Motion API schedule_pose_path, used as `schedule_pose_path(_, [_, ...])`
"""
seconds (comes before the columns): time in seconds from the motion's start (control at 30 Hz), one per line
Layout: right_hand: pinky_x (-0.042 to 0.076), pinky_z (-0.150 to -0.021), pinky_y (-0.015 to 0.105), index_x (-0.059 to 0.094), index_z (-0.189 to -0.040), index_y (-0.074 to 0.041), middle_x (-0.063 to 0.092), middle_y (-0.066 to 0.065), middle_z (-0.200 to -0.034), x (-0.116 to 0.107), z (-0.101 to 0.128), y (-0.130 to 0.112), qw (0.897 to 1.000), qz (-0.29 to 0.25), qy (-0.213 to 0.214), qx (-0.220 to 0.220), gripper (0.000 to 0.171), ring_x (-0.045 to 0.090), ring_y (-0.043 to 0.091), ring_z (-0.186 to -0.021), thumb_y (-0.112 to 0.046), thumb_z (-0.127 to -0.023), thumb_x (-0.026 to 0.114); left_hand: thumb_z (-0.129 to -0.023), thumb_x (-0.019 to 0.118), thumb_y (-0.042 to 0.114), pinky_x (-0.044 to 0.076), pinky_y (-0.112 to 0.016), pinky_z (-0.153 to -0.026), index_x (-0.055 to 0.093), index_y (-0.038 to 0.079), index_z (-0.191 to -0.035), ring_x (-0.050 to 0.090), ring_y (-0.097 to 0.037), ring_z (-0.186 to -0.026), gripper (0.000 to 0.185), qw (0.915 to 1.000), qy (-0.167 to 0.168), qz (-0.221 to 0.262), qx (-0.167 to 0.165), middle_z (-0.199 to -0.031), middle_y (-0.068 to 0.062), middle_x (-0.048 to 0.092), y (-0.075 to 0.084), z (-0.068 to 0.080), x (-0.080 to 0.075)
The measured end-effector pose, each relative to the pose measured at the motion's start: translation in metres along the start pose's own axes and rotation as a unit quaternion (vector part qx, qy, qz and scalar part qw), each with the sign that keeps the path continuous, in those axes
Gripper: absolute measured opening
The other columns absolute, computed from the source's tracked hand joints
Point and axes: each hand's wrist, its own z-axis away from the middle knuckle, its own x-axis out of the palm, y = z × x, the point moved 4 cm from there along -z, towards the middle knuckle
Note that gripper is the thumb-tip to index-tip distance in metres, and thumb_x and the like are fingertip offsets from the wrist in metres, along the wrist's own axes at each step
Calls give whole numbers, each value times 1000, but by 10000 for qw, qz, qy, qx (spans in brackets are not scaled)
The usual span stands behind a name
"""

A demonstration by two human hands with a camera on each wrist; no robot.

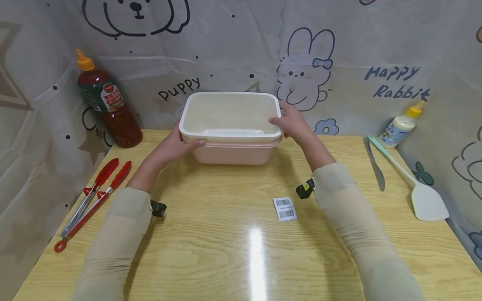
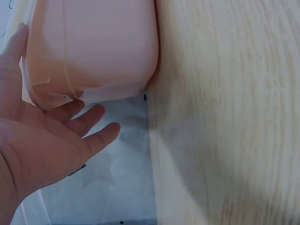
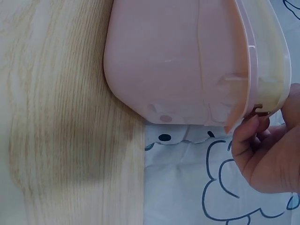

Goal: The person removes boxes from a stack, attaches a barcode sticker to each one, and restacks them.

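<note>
A cream-white plastic bin (image 1: pixel 233 113) sits nested inside a pink plastic bin (image 1: pixel 233 154), its rim standing above the pink one. At the left end, my left hand (image 1: pixel 167 148) holds the white bin, thumb along the front just under its rim. In the left wrist view this hand's other fingers (image 2: pixel 86 123) reach loosely by the pink bin's end. Opposite, my right hand (image 1: pixel 295 123) grips the white bin's right end, thumb over the rim. Its fingers (image 3: pixel 248 136) curl under the edge in the right wrist view.
Left of the bins are a red sauce bottle (image 1: pixel 116 108) and red-tipped tongs (image 1: pixel 96 196). On the right lie a table knife (image 1: pixel 374 165), a white spatula (image 1: pixel 427 200) and a small yellow-capped bottle (image 1: pixel 399 127). A barcode label (image 1: pixel 285 209) lies in front. A printed cloth (image 1: pixel 233 54) hangs behind.
</note>
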Motion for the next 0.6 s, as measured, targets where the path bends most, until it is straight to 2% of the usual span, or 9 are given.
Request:
schedule_pose_path(0.1, [56, -76, 39, 37, -157, -12, 64, 14, -119, 1, 0, -3, 9999, 137, 60, -38, 61, 58, 21, -81, -19, -98, 55, -89, 77, 40, 20, -51, -126, 5, 22, -163, 30, -25, -148, 104, 9999, 17, 62, -142, -162, -11, 30, -3, 1, 0])
schedule_pose_path(0.17, [56, -72, 36, 39, -155, -11, 64, 13, -116, 2, -1, -3, 9998, 171, 132, -55, 60, 58, 21, -80, -15, -96, 52, -90, 76, 40, 18, -52, -127, 2, 24, -163, 27, -26, -151, 106, 9997, 26, 71, -219, -165, -11, 26, -5, 1, 1])
schedule_pose_path(0.3, [52, -59, 26, 24, -162, -14, 61, 14, -103, 3, -2, -1, 9995, 128, 272, -55, 71, 56, 17, -68, -12, -96, 49, -90, 75, 40, 17, -54, -127, -4, 27, -163, 23, -30, -153, 109, 9995, 20, 61, -303, -167, -13, 21, -5, 3, 3])
schedule_pose_path(0.4, [51, -57, 24, 15, -164, -18, 58, 11, -99, 3, -3, -1, 9992, 106, 374, -59, 77, 54, 14, -65, -11, -95, 48, -90, 75, 42, 16, -55, -127, -7, 29, -163, 21, -31, -154, 110, 9991, 15, 17, -432, -169, -12, 18, -6, 3, 4])
schedule_pose_path(0.6, [47, -56, 24, 23, -163, -18, 60, 10, -94, 4, -5, -4, 9970, 333, 700, -32, 78, 44, 13, -57, -8, -89, 45, -91, 74, 44, 15, -57, -127, -10, 31, -162, 18, -32, -156, 111, 9984, -22, -15, -563, -170, -11, 13, -7, 5, 4])
